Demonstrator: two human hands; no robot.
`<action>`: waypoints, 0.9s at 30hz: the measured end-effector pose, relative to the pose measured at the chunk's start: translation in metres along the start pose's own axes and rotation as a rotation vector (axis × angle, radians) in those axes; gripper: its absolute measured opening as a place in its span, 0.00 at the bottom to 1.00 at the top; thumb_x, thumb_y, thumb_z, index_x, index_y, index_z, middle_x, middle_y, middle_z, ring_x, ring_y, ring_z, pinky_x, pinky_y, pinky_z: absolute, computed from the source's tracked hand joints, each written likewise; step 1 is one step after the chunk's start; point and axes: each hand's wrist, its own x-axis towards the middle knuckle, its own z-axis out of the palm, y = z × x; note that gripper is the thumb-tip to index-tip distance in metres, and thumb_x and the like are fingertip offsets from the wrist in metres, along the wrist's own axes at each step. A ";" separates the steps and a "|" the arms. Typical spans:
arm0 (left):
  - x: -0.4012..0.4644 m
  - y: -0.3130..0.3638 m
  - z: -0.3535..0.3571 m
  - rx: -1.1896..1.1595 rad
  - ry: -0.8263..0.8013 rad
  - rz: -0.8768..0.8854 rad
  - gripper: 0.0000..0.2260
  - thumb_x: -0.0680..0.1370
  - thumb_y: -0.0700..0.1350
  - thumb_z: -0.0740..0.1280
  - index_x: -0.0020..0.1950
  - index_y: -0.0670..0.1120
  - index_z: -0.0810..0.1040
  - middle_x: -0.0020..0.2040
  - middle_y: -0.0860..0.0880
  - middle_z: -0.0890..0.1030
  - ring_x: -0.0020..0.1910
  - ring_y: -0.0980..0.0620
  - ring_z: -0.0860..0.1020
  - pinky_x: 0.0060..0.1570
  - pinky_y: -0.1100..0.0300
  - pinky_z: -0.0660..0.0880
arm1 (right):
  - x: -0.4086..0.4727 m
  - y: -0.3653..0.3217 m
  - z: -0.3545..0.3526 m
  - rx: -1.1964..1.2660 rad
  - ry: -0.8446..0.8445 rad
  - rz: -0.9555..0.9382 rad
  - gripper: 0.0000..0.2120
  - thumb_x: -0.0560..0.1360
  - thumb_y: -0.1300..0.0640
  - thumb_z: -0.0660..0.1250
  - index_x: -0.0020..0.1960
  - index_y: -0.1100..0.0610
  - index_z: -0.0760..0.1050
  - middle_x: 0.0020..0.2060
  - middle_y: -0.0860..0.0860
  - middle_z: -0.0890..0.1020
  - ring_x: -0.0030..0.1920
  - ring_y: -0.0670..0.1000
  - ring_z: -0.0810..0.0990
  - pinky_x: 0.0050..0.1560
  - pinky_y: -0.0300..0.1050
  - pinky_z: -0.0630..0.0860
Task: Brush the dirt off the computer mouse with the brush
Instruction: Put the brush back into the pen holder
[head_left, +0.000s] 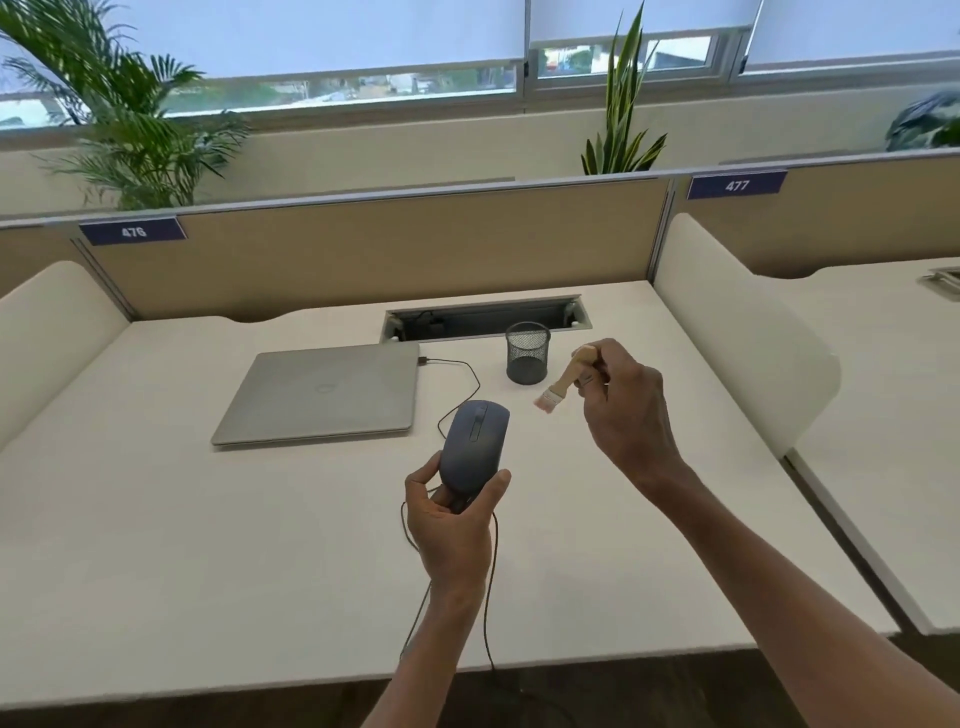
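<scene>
Left hand (451, 512) raised above the desk (208, 519), palm up, thumb and fingers curled round the rear of the mouse (474, 447); mouse held off the surface, buttons facing up, nose pointing away. Its cable (491, 597) hangs down past the wrist and over the desk edge. Right hand (626, 402) higher and to the right, wrist bent, fingers pinching the wooden handle of the brush (563, 382); bristles point down-left toward the mouse, apart from it. Behind: closed laptop (322, 397), mesh cup (527, 353), dividers labelled 476 and 477
</scene>
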 end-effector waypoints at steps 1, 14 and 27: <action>0.005 0.000 0.002 -0.009 -0.009 -0.013 0.28 0.68 0.32 0.81 0.59 0.54 0.73 0.41 0.58 0.88 0.44 0.56 0.88 0.44 0.66 0.82 | 0.005 0.001 0.003 0.002 0.012 -0.002 0.04 0.80 0.65 0.64 0.49 0.60 0.77 0.39 0.54 0.83 0.38 0.55 0.79 0.37 0.40 0.72; 0.047 -0.009 0.034 -0.041 0.006 -0.099 0.28 0.67 0.31 0.81 0.58 0.52 0.74 0.41 0.54 0.88 0.43 0.53 0.88 0.42 0.67 0.81 | 0.092 0.040 0.059 0.007 0.080 -0.085 0.05 0.77 0.66 0.67 0.47 0.59 0.80 0.40 0.52 0.84 0.38 0.52 0.79 0.41 0.31 0.72; 0.070 -0.031 0.080 -0.071 0.069 -0.202 0.29 0.66 0.30 0.81 0.60 0.50 0.75 0.45 0.47 0.89 0.45 0.45 0.88 0.45 0.61 0.83 | 0.198 0.126 0.145 -0.124 -0.064 -0.034 0.12 0.76 0.68 0.62 0.56 0.57 0.78 0.34 0.53 0.80 0.35 0.58 0.75 0.38 0.42 0.64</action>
